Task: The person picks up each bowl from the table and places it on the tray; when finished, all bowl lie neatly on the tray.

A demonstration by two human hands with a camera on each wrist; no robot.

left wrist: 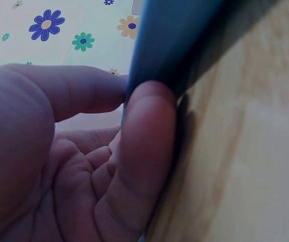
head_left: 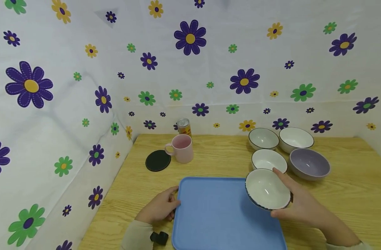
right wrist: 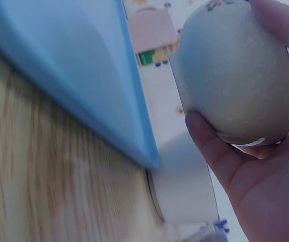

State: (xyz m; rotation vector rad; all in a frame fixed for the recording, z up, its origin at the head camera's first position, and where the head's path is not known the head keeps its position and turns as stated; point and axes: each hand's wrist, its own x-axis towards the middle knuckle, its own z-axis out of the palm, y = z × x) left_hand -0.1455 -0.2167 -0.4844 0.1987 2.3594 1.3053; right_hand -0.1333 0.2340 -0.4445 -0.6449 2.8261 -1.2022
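- Bowl (head_left: 267,187) is in the right hand (head_left: 298,205), at lower right of the frame, raised over the right part of the tray (head_left: 215,211); thumb and fingers, spread wide, grip it across its side.
- Slipping looks the likeliest trouble: the wall is smooth and curved, so a loosened thumb could drop it onto the tray.
- Front white bowl (head_left: 268,158), just above it in the frame, could get knocked by a swing that way; whether the two touch, I cannot tell.
- Tipping could come from lowering it onto the tray's raised right rim.
- Left hand (head_left: 159,206), at lower centre, curls its fingers and holds the tray's left edge; a tug there could shift the tray.
- Nothing shows inside the held bowl, nor in the grey bowl (head_left: 263,138), rear white bowl (head_left: 296,137) and purple bowl (head_left: 309,165) at right; the front white bowl is partly hidden.
- Mug (head_left: 183,152) and can (head_left: 184,126), near centre: contents cannot be told.
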